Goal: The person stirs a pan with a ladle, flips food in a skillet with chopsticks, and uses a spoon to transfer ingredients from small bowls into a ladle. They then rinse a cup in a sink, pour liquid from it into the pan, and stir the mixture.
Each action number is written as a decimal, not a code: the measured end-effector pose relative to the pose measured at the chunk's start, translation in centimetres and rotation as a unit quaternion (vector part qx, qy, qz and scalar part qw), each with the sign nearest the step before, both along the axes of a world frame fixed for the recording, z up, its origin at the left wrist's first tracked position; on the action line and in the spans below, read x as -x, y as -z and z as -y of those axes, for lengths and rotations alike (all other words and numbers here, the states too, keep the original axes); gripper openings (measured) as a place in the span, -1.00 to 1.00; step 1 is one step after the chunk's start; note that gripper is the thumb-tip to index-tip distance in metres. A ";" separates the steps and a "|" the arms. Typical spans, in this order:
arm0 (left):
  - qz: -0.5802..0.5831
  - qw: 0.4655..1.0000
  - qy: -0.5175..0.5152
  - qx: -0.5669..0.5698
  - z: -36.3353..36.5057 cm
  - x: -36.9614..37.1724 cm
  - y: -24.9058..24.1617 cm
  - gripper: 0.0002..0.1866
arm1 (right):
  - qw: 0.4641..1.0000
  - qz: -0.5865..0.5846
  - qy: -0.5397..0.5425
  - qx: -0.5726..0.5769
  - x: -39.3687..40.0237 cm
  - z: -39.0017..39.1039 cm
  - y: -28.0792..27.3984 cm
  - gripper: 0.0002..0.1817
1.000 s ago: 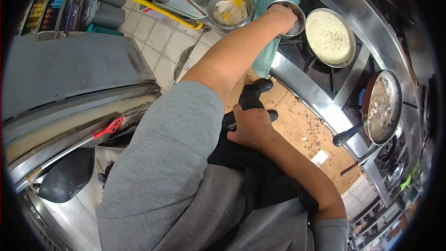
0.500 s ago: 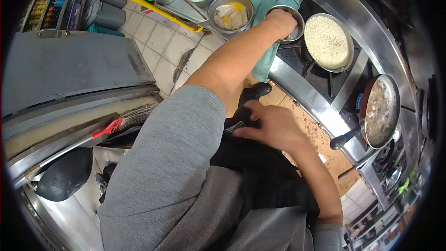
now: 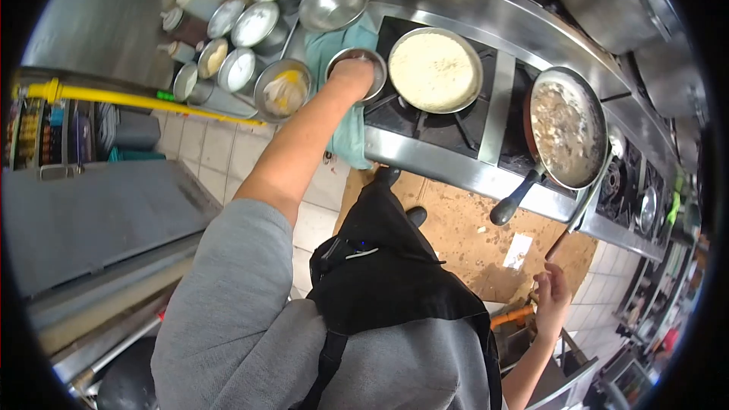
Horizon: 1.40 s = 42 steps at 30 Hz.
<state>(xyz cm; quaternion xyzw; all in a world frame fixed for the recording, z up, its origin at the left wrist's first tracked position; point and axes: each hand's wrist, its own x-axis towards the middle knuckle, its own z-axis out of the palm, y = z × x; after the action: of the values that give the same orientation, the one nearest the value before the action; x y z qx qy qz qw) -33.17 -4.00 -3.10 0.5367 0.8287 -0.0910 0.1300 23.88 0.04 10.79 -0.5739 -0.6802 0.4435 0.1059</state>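
Note:
My left hand [image 3: 353, 80] reaches down into a small metal bowl [image 3: 377, 80], its fingers hidden inside. That bowl stands at the stove's edge beside a teal cloth [image 3: 351, 137]. To its left is a metal bowl [image 3: 262, 96] with pale pieces in yellow egg. A round pan [image 3: 433, 70] full of pale crumbs rests on the burner to the right. Farther right, a frying pan [image 3: 566, 129] holds browned, bubbling contents, its black handle [image 3: 518, 196] pointing toward me. My right hand [image 3: 553, 300] is off the stove, empty, fingers loosely curled and apart, below a wooden utensil handle [image 3: 558, 245].
An empty metal bowl [image 3: 334, 4] sits behind the cloth. Several containers of white powder [image 3: 254, 25] and squeeze bottles [image 3: 201, 0] stand at the back left. A yellow pipe [image 3: 144, 99] edges that counter. Cardboard [image 3: 456, 235] covers the floor.
My view has turned toward the stove. My right hand has moved from in front of my body out to the lower right. My left hand is still in the small bowl.

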 end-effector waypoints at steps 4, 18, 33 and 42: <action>0.037 0.998 -0.024 0.043 -0.3 0.1 -1.4 -0.72 | 0.995 -0.014 0.092 0.025 -2.7 1.4 1.0 -0.74; 0.071 0.994 -0.051 -0.071 0.1 -0.9 -1.8 -0.59 | 0.924 0.310 0.118 -0.190 -8.7 -9.6 8.9 -0.37; 0.024 0.998 -0.007 -0.052 -0.6 1.7 0.3 -0.67 | 0.959 0.128 0.226 -0.111 -6.8 -14.6 24.8 -0.18; 0.057 0.998 0.000 -0.002 -0.3 3.5 2.0 -0.49 | 0.965 0.076 0.238 -0.080 -6.9 -14.8 13.7 -0.57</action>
<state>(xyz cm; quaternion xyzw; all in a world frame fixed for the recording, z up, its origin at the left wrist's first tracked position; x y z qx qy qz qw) -36.65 -3.75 -5.10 0.5414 0.8201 -0.0586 0.1755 30.77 14.82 -2.87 -0.7409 -0.5637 0.3045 0.2015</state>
